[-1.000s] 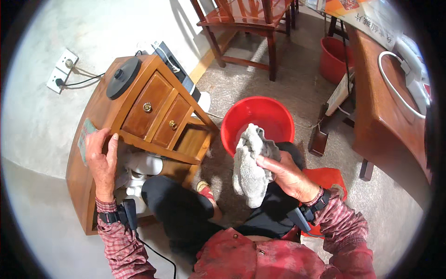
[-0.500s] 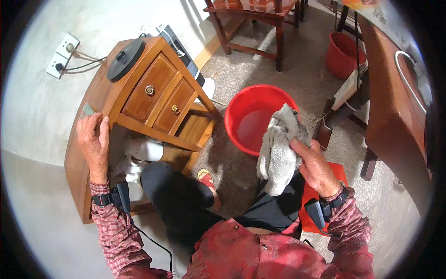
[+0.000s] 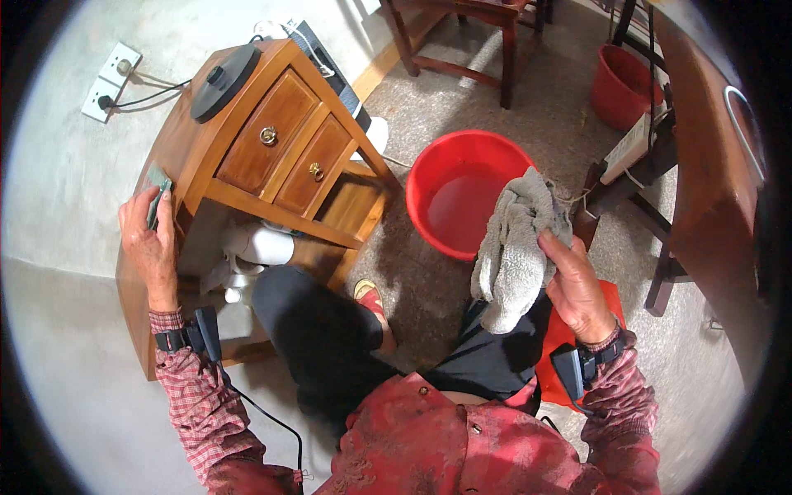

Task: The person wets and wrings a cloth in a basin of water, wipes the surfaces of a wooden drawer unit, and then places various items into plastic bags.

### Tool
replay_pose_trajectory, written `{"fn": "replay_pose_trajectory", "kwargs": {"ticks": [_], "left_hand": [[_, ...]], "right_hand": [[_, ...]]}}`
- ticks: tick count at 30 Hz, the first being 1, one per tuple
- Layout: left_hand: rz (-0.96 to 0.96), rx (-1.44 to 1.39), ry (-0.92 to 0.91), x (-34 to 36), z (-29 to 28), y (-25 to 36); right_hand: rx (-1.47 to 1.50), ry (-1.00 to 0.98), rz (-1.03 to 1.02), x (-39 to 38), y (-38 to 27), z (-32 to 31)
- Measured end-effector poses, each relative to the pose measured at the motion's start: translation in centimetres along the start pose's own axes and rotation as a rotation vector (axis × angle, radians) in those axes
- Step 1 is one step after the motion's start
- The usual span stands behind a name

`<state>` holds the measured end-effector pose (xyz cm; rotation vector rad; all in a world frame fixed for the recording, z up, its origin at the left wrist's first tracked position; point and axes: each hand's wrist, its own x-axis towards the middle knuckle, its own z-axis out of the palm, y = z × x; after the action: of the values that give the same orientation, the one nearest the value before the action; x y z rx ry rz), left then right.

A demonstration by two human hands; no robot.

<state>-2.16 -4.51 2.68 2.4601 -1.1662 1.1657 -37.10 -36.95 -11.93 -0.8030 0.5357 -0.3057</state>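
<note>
Open floor [image 3: 445, 107] beyond basin [image 3: 470, 147], right hand [image 3: 575, 289] holding cloth [image 3: 516, 256] near rim [image 3: 454, 252]

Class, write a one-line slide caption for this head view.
Right hand holds a grey cloth near a red basin; left hand grips a greenish item at a wooden cabinet.

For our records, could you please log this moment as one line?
left hand: holds thin greenish item at wooden cabinet; right hand: holds grey cloth; red basin: on floor
</note>
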Motion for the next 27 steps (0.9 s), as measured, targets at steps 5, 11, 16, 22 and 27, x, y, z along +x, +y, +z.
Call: {"fn": "replay_pose_trajectory", "kwargs": {"ticks": [5, 11, 16, 22, 27], "left_hand": [[-0.038, -0.002, -0.010, -0.7, 0.4, -0.6], [-0.142, -0.030, 0.009, -1.7, 0.4, -4.4], [-0.199, -0.041, -0.037, -2.8, 1.0, -4.4], [-0.049, 0.001, -0.001, -2.1, 0.2, -1.9], [-0.093, 0.044, 0.050, -2.7, -0.2, -2.8]], "right_hand": [[0.004, 0.035, -0.002, -0.3, 0.0, -0.4], [0.001, 0.110, 0.020, 0.5, 0.3, -0.3], [-0.247, 0.099, -0.095, 1.0, 1.5, -0.9], [0.036, 0.038, -0.055, 1.5, 1.1, 1.0], [0.059, 0.062, -0.067, 1.8, 1.9, 0.4]]}}
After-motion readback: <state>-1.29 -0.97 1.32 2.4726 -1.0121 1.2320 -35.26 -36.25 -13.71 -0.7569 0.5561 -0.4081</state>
